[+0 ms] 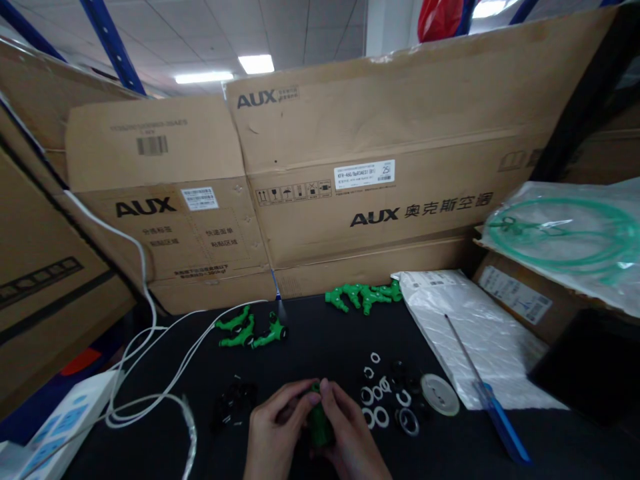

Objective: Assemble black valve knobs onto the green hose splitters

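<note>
Low in the middle of the head view, my left hand (277, 421) and my right hand (351, 430) meet around a green plastic fitting (320, 427). Both hands are closed on it, with thumbs and fingertips together at its upper end. Fingers cover much of the fitting, and any small part pinched at its top cannot be made out. To the right of my right hand lie several white and metallic rings (381, 417). A heap of small black parts (234, 402) lies left of my left hand.
Green branched fittings lie in two groups, left (270, 333) and right (367, 297). A blue screwdriver (505, 423) rests partly on a white padded bag (450, 320). White cables (145, 267) run by a power strip (65, 420). Cardboard (300, 233) walls the back.
</note>
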{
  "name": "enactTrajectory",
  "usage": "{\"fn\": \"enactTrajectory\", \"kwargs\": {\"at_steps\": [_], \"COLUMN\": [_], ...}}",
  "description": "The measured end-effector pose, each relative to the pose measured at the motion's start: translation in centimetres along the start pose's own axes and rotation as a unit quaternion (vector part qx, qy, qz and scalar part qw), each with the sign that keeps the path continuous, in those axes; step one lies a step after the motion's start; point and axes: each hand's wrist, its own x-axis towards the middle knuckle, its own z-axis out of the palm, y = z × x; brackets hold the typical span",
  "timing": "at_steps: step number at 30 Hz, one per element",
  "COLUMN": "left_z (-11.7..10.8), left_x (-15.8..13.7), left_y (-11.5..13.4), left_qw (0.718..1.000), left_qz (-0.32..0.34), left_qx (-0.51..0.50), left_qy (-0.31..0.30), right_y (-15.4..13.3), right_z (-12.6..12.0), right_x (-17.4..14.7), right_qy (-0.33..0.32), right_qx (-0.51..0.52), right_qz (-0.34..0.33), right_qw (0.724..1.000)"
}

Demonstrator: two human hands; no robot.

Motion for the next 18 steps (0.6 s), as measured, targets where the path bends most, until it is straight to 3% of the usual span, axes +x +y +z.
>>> {"fn": "enactTrajectory", "kwargs": {"at_steps": [8, 12, 18], "left_z": [-0.4, 0.0, 0.9], "left_x": [-1.1, -2.0, -3.9], "left_y": [0.8, 1.2, 1.4], "left_qw": [0.999, 0.996, 0.994], "left_qz": [0.003, 0.008, -0.003], "left_qx": [-0.039, -0.060, -0.060], "left_qy": [0.023, 0.062, 0.091], "right_y": [0.1, -0.1, -0.2], "right_z": [0.3, 0.3, -0.5], "right_x": [-1.0, -1.5, -2.8], "right_qy": [-0.040, -0.063, -0.008], "right_qx": [-0.023, -0.032, -0.114], "right_qz": [-0.050, -0.071, -0.101], "right_qw": [0.998, 0.995, 0.988]}}
